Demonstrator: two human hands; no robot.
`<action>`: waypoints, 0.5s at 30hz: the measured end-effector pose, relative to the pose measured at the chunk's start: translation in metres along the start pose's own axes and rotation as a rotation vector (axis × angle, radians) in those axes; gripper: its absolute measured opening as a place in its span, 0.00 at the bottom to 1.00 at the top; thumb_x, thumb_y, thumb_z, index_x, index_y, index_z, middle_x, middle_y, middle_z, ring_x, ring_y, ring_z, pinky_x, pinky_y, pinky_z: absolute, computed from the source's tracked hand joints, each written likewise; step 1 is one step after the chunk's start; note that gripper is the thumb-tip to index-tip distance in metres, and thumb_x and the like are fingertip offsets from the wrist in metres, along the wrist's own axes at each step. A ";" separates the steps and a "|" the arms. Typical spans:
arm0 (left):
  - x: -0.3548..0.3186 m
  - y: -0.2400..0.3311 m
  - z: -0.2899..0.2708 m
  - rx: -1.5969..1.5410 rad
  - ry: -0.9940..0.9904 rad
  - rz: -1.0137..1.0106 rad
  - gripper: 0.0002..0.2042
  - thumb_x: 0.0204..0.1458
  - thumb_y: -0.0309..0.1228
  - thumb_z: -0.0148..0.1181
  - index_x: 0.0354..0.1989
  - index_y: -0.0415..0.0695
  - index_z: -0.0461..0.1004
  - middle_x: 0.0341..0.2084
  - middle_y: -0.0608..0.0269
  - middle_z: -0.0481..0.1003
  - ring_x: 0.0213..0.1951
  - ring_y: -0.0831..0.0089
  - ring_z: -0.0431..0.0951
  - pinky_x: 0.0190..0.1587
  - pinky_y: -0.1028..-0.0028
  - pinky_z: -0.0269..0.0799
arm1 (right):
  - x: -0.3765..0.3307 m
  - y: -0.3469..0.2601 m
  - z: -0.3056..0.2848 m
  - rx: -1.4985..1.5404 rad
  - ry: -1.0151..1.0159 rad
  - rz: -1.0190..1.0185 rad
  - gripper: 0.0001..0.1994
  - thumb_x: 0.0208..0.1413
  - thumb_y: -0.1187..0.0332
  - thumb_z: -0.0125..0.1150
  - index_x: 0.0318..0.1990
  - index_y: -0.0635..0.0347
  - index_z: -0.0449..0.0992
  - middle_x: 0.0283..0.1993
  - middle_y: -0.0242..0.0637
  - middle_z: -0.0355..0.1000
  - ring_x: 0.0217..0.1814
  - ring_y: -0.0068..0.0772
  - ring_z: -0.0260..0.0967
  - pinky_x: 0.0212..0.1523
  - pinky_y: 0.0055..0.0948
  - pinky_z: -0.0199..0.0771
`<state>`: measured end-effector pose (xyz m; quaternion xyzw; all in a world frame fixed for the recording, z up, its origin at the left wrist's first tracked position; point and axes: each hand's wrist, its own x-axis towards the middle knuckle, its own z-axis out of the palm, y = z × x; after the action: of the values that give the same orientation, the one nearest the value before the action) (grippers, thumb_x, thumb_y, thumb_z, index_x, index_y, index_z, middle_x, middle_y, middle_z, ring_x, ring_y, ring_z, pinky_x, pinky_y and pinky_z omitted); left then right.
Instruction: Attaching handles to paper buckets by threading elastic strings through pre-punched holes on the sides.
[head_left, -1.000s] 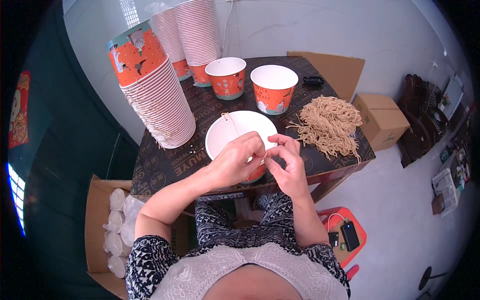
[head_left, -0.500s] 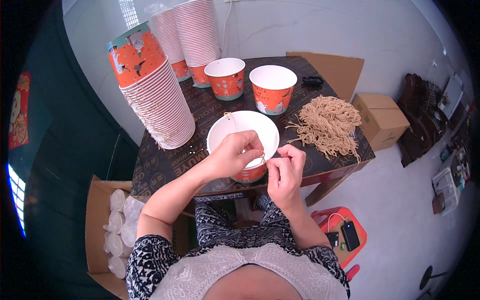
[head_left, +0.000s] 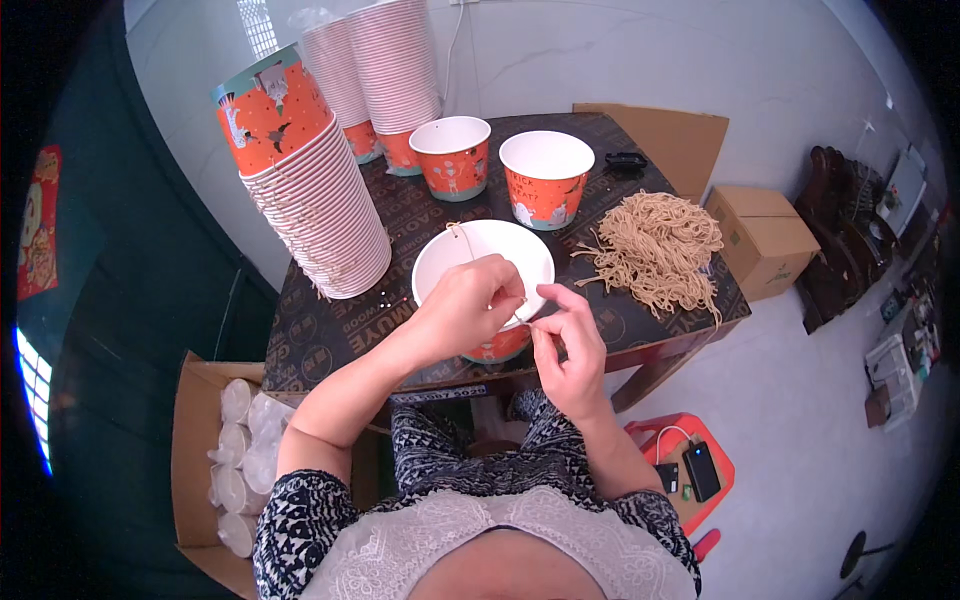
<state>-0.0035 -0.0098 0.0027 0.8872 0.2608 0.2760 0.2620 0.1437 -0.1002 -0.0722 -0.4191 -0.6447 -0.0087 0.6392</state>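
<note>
While brown lettering [head_left: 385, 322] crosses the black wooden tabletop [head_left: 330, 372], the left hand [head_left: 478, 300] and right hand [head_left: 570, 352] pinch a thin tan string [head_left: 522, 321], digits together, at the near rim of a white-lined orange paper tub [head_left: 525, 258].

Right hand [head_left: 572, 352] now lower, index finger [head_left: 565, 297] uncurled

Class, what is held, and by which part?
Left hand and right hand pinch a thin cord beside the near rim of the bucket; whether at its end is unclear.
</note>
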 end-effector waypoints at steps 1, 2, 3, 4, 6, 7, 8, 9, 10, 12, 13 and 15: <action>-0.003 0.002 0.000 -0.012 0.017 0.072 0.03 0.49 0.20 0.61 0.31 0.34 0.75 0.27 0.56 0.76 0.30 0.70 0.78 0.34 0.72 0.73 | -0.001 0.001 0.001 0.000 0.001 -0.001 0.05 0.54 0.83 0.57 0.36 0.67 0.70 0.51 0.51 0.69 0.32 0.29 0.70 0.31 0.26 0.71; -0.005 0.003 0.000 -0.011 0.017 0.073 0.03 0.49 0.20 0.61 0.31 0.34 0.75 0.27 0.56 0.76 0.30 0.70 0.78 0.34 0.72 0.73 | -0.001 0.001 0.002 0.131 -0.025 0.125 0.05 0.54 0.83 0.57 0.36 0.67 0.70 0.50 0.49 0.70 0.32 0.26 0.70 0.30 0.24 0.71; -0.007 0.004 0.000 -0.025 0.019 0.078 0.03 0.49 0.20 0.61 0.31 0.34 0.75 0.28 0.56 0.76 0.31 0.70 0.78 0.34 0.72 0.73 | -0.002 0.001 0.003 0.265 -0.053 0.250 0.05 0.55 0.83 0.58 0.37 0.67 0.70 0.50 0.47 0.71 0.32 0.22 0.70 0.29 0.22 0.70; -0.009 0.005 0.000 -0.039 0.022 0.082 0.03 0.49 0.20 0.61 0.31 0.34 0.75 0.29 0.56 0.75 0.31 0.70 0.78 0.35 0.72 0.74 | -0.003 0.001 0.005 0.266 -0.054 0.249 0.05 0.55 0.83 0.58 0.37 0.67 0.70 0.50 0.47 0.71 0.32 0.22 0.70 0.29 0.22 0.70; -0.012 0.008 0.000 -0.051 0.043 0.090 0.03 0.49 0.20 0.61 0.31 0.34 0.74 0.28 0.57 0.75 0.31 0.71 0.78 0.35 0.72 0.74 | -0.003 0.001 0.008 0.378 -0.045 0.375 0.04 0.55 0.82 0.58 0.36 0.67 0.70 0.46 0.41 0.73 0.31 0.17 0.68 0.28 0.19 0.69; -0.013 0.009 0.000 -0.064 0.062 0.100 0.04 0.49 0.20 0.62 0.31 0.34 0.74 0.28 0.57 0.75 0.31 0.71 0.78 0.35 0.72 0.74 | -0.004 0.002 0.010 0.379 -0.046 0.375 0.04 0.55 0.82 0.58 0.36 0.67 0.70 0.46 0.41 0.73 0.31 0.17 0.68 0.28 0.19 0.69; -0.014 0.008 0.001 -0.065 0.063 0.099 0.04 0.49 0.20 0.62 0.31 0.34 0.74 0.28 0.57 0.75 0.31 0.71 0.78 0.35 0.72 0.74 | -0.004 0.003 0.011 0.344 -0.016 0.316 0.04 0.55 0.82 0.58 0.36 0.67 0.70 0.44 0.40 0.73 0.31 0.19 0.68 0.28 0.20 0.69; -0.016 0.005 0.002 -0.063 0.080 0.105 0.04 0.48 0.20 0.62 0.32 0.35 0.74 0.28 0.57 0.74 0.31 0.71 0.78 0.34 0.72 0.74 | -0.004 0.003 0.013 0.311 0.014 0.257 0.05 0.55 0.82 0.58 0.37 0.66 0.70 0.41 0.38 0.73 0.31 0.20 0.68 0.28 0.20 0.69; -0.017 0.002 0.004 -0.061 0.096 0.110 0.04 0.48 0.20 0.62 0.32 0.35 0.74 0.28 0.57 0.74 0.31 0.71 0.78 0.34 0.73 0.74 | -0.003 0.003 0.013 0.312 0.012 0.257 0.05 0.55 0.82 0.58 0.37 0.66 0.70 0.41 0.38 0.73 0.31 0.20 0.68 0.28 0.20 0.69; -0.021 -0.002 0.006 -0.036 0.114 0.110 0.04 0.48 0.19 0.62 0.31 0.36 0.74 0.28 0.58 0.74 0.31 0.70 0.78 0.34 0.72 0.73 | -0.002 0.003 0.013 0.189 0.033 0.133 0.05 0.56 0.82 0.57 0.37 0.65 0.69 0.36 0.40 0.70 0.29 0.26 0.68 0.28 0.23 0.69; -0.022 -0.003 0.007 -0.012 0.130 0.112 0.04 0.47 0.19 0.63 0.31 0.37 0.74 0.28 0.58 0.74 0.31 0.69 0.77 0.34 0.71 0.73 | -0.001 0.002 0.014 0.190 0.032 0.133 0.05 0.56 0.82 0.57 0.37 0.65 0.69 0.36 0.40 0.70 0.29 0.26 0.68 0.28 0.23 0.69; -0.023 -0.005 0.008 0.027 0.138 0.138 0.04 0.47 0.19 0.62 0.30 0.38 0.73 0.27 0.58 0.74 0.31 0.67 0.77 0.35 0.70 0.72 | 0.002 0.000 0.015 0.066 0.073 -0.014 0.06 0.56 0.82 0.57 0.38 0.64 0.69 0.33 0.42 0.68 0.28 0.33 0.69 0.28 0.26 0.69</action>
<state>-0.0167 -0.0230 -0.0144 0.8853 0.2201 0.3505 0.2119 0.1317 -0.0906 -0.0732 -0.3928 -0.6237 -0.0072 0.6757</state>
